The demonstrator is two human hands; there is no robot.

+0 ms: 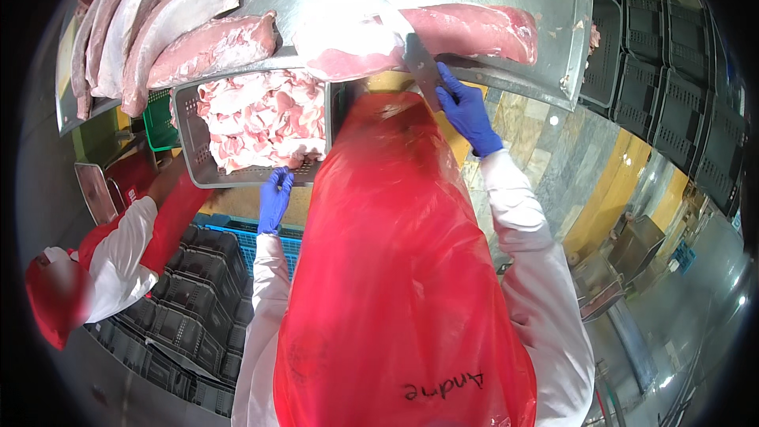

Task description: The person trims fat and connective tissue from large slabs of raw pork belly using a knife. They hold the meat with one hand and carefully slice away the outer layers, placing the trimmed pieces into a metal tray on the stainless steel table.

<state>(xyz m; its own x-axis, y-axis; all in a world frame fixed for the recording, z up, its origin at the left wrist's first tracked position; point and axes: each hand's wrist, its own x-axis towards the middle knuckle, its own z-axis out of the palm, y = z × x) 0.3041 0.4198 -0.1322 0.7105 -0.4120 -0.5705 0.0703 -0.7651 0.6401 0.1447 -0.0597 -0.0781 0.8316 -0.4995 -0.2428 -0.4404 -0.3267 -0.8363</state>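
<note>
My gloved right hand [466, 107] grips a long-bladed knife [415, 51] over the front edge of the steel table. The blade slants across a long pink piece of meat [482, 35], whose left part is washed out by glare. My gloved left hand [274, 198] is at the near rim of a grey crate [186, 142], fingers curled; what they hold, if anything, is unclear. The crate holds many small meat trimmings [257, 119]. Several long cuts of meat [170, 20] lie at the table's upper left.
A co-worker in red and white [118, 265] bends at the left. Stacked grey crates [190, 300] and a blue crate [253, 233] are below, a green crate [158, 126] behind. More grey crates [664, 71] line the right, with steel fittings [624, 261] lower down.
</note>
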